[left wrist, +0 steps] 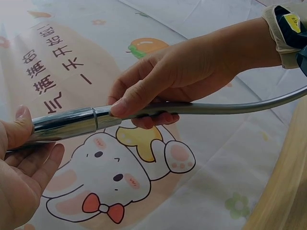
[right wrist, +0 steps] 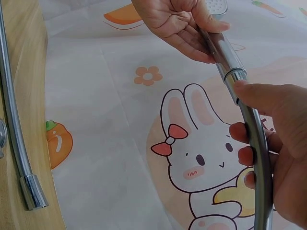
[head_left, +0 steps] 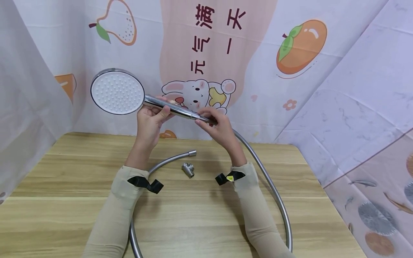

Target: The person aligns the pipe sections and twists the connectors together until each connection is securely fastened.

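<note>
A chrome shower head (head_left: 117, 92) with a round white spray face is held up in front of the printed cloth, its face toward the head camera. My left hand (head_left: 151, 118) grips its handle (head_left: 158, 103), thumb laid along the near side. At the handle's lower end, my right hand (head_left: 219, 125) pinches the chrome end fitting (left wrist: 106, 118) of the grey metal hose (head_left: 274, 193). Fitting and handle meet in one line, as the right wrist view also shows, with the right thumb right at the joint and fingers curled round the hose.
The hose's other end (head_left: 192, 153) lies on the wooden table (head_left: 200, 215), beside a small chrome angled valve or connector (head_left: 188, 170). The hose loops past both forearms toward the near edge. A printed cloth (head_left: 255, 118) hangs along the table's far side.
</note>
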Tool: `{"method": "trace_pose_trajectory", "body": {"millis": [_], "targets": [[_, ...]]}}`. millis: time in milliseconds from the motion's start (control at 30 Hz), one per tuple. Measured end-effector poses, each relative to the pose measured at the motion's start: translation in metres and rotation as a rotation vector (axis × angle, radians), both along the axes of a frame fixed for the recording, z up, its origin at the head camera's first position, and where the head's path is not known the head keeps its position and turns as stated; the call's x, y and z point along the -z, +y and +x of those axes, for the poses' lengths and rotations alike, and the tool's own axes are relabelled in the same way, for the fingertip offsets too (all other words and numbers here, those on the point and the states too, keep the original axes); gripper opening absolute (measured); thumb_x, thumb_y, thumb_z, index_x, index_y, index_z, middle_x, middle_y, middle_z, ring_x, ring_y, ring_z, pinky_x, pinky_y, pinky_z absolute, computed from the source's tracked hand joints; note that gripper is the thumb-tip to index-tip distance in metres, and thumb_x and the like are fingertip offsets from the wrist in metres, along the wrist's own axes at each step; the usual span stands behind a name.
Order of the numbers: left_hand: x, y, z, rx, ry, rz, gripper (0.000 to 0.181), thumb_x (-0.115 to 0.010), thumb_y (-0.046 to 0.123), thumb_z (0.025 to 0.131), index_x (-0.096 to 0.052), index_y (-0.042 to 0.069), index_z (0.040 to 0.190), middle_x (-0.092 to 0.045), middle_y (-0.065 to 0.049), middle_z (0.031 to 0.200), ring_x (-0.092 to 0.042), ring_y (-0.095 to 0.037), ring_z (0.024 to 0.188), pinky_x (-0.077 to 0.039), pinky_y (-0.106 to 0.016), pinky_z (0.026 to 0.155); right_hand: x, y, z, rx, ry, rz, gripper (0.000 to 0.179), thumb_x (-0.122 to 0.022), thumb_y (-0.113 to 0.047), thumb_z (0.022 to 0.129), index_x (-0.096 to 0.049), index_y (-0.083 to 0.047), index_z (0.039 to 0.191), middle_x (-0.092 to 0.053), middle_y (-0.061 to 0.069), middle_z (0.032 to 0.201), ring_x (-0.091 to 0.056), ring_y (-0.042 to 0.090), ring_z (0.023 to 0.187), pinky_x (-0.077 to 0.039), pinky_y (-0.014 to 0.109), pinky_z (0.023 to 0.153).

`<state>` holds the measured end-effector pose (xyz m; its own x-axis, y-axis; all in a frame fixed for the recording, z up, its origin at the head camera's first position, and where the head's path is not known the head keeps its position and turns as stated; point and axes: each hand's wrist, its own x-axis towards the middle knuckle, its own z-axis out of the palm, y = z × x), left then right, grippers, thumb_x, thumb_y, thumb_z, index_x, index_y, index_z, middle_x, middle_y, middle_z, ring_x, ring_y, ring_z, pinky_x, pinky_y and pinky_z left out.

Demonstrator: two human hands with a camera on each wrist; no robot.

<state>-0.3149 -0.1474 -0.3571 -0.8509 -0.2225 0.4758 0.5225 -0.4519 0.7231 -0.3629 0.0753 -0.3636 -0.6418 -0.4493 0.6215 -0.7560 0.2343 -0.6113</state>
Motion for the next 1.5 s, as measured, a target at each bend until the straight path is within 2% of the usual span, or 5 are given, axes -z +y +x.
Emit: {"method": "trace_pose_trajectory", "body": {"millis": [467,1000,1133,1267,1500], "targets": [[0.001,0.000,0.001,0.014,-0.009,0.008,0.017,-0.070,0.003,0.091,-0.063,0.007,0.106,-0.078,-0.002,0.099,-0.075,-0.014,0.098,-0.061,-0.033,0.086,-0.001,0.001,0.001,0.016,0.002,0.009,0.021,-0.074,-0.015,0.095,-0.068,-0.007,0.114,-0.069,0.011,0.095,-0.054,0.018,0.075,-0.043,0.023,0.064],[0.000,0.002,0.001,0.022,-0.032,0.011,0.012,-0.069,0.005,0.092,-0.064,0.011,0.102,-0.078,0.000,0.097,-0.075,-0.013,0.096,-0.061,-0.031,0.086,-0.001,0.002,0.001,-0.021,-0.060,-0.005,0.019,-0.073,-0.014,0.095,-0.069,-0.006,0.112,-0.066,0.010,0.087,-0.051,0.018,0.069,-0.042,0.022,0.060],[0.001,0.002,0.001,-0.027,-0.059,-0.003,0.011,-0.068,0.005,0.094,-0.063,0.009,0.103,-0.078,0.001,0.099,-0.075,-0.012,0.097,-0.061,-0.031,0.086,0.000,-0.002,0.002,0.015,0.035,0.020,0.022,-0.073,-0.017,0.096,-0.069,-0.008,0.114,-0.067,0.008,0.087,-0.047,0.018,0.066,-0.037,0.023,0.058],[0.002,-0.001,0.000,-0.052,-0.089,0.012,0.013,-0.069,0.009,0.095,-0.061,0.006,0.104,-0.077,0.000,0.101,-0.074,-0.013,0.098,-0.061,-0.031,0.087,0.002,-0.006,0.002,0.076,0.217,0.063,0.028,-0.076,-0.018,0.093,-0.071,-0.009,0.119,-0.069,0.006,0.090,-0.047,0.019,0.064,-0.036,0.024,0.058],[0.001,-0.002,0.001,-0.028,-0.080,0.068,0.015,-0.070,0.011,0.093,-0.060,0.004,0.103,-0.076,-0.005,0.101,-0.074,-0.016,0.099,-0.060,-0.032,0.088,0.004,-0.010,0.005,0.171,0.438,0.051,0.032,-0.081,-0.017,0.088,-0.076,-0.011,0.118,-0.065,0.007,0.083,-0.049,0.022,0.060,-0.037,0.023,0.055]]}}
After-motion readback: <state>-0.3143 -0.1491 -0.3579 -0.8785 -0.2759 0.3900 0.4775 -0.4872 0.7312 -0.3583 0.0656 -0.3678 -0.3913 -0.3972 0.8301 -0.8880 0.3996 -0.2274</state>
